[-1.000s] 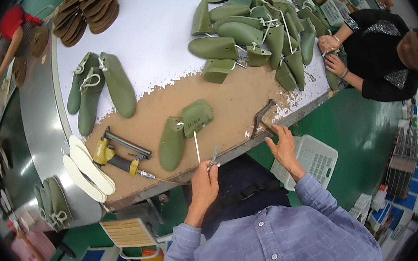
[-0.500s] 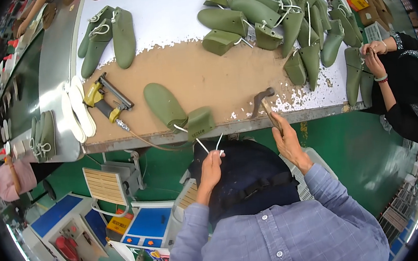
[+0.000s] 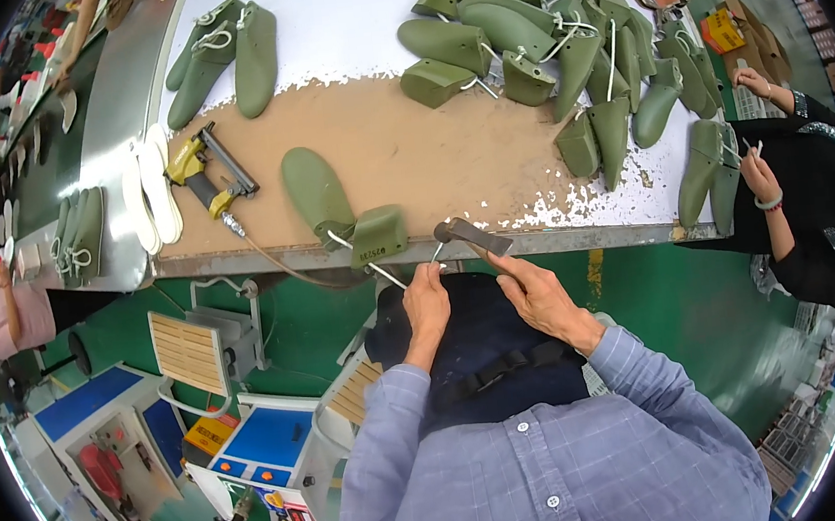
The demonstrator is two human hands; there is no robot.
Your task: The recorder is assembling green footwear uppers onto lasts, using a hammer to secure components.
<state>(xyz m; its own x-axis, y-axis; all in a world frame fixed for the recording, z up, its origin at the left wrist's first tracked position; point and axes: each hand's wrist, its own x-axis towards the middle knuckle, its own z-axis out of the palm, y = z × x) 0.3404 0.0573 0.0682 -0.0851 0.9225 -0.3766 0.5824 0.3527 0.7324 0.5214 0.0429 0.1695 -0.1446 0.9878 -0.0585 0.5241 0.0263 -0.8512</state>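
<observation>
Head view: left hand [image 3: 427,303] on white cord [image 3: 388,275], right hand [image 3: 544,301] on hammer [image 3: 477,239].
The left hand is clamped on the cord; two green shoe lasts [image 3: 314,187] lie forward-left of it on the surface [image 3: 429,169]. The right hand is clamped on the hammer, its head forward-left of that hand.

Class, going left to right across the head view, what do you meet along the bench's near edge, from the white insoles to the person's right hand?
White insoles, yellow air tool, green shoe last, short green block, left hand, hammer head, right hand.
</observation>
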